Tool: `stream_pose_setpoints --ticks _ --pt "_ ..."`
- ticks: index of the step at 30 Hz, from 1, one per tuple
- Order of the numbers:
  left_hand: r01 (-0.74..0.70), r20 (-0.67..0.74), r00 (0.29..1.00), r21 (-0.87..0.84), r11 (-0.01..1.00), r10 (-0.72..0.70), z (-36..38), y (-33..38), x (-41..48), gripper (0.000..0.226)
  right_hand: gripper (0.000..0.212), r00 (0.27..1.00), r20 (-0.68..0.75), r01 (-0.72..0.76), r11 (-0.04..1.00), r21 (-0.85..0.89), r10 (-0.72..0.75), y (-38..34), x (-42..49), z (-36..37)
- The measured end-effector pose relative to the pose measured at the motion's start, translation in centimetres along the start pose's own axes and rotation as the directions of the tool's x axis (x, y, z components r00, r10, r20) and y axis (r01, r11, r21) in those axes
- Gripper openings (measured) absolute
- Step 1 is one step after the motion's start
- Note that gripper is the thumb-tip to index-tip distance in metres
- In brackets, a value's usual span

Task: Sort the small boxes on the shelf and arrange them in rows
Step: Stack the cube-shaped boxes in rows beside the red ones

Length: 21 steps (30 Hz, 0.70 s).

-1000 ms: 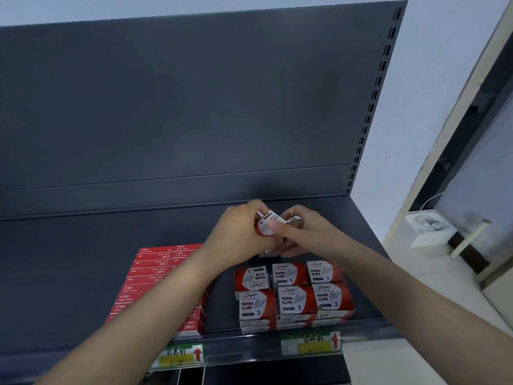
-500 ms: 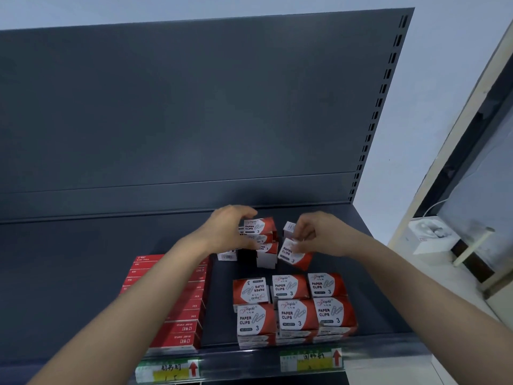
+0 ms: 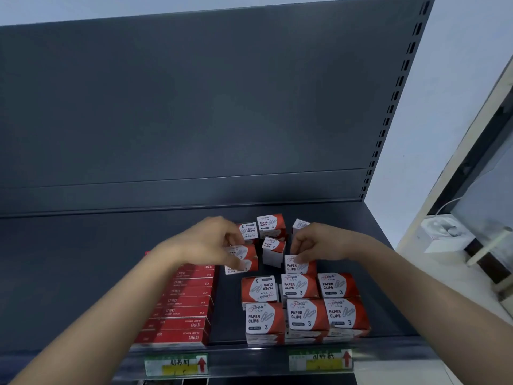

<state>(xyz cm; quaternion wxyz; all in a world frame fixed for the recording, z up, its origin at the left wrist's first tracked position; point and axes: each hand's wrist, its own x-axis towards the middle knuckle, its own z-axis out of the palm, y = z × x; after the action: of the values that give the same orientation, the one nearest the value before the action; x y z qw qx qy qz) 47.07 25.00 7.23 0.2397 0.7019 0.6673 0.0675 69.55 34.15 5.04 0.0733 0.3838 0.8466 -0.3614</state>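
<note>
On the dark shelf [image 3: 83,273], the small boxes sit in two groups. The front boxes [image 3: 301,315] stand tight in two neat rows of three, labels up so they are easy to read: "PAPER CLIPS" and a big "3". The curly brand name is too blurry to read. The loose boxes [image 3: 270,225] at the back lie turned every way. The left hand [image 3: 205,245] curls its fingers round a red-and-white box [image 3: 245,263]. The right hand [image 3: 319,243] pinches another box [image 3: 298,265] by its top, just behind the second row — I think it starts a third row. Long red boxes [image 3: 188,309] are stacked to the left. Two price tags [image 3: 319,360] with red arrows hang below — their writing is unclear.
</note>
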Motion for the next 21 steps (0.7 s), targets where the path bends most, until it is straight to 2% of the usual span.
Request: stream_pose_setpoints --ticks 5,9,12,15,19,21 --pt "0.004 -0.054 0.999 0.131 0.991 0.003 1.9 0.1 0.2 0.038 0.018 1.000 -0.013 -0.028 0.998 -0.051 0.027 0.1 0.6 0.7" --pt "0.013 -0.060 0.998 0.169 0.986 -0.003 3.2 -0.1 0.5 0.033 0.023 0.994 -0.108 -0.037 0.986 -0.160 0.020 0.3 0.6 1.3" --pt "-0.002 -0.036 0.999 0.113 0.994 0.006 3.9 -0.4 0.8 0.033 0.026 0.980 -0.200 -0.051 0.974 -0.222 0.006 0.4 0.3 1.5" --pt "-0.045 -0.010 0.999 0.045 0.998 0.046 4.2 -0.3 1.2 0.033 0.028 0.973 -0.229 -0.037 0.980 -0.197 -0.009 0.3 0.2 1.9" --pt "-0.048 0.050 0.997 -0.131 0.990 0.055 4.4 -0.4 1.5 0.029 0.029 0.967 -0.252 -0.020 0.982 -0.188 -0.029 0.0 0.3 2.5" --pt "-0.065 -0.040 0.997 -0.121 0.991 0.060 4.2 -0.3 1.5 0.023 0.030 0.954 -0.296 -0.024 0.976 -0.215 -0.042 -0.2 0.3 2.2"
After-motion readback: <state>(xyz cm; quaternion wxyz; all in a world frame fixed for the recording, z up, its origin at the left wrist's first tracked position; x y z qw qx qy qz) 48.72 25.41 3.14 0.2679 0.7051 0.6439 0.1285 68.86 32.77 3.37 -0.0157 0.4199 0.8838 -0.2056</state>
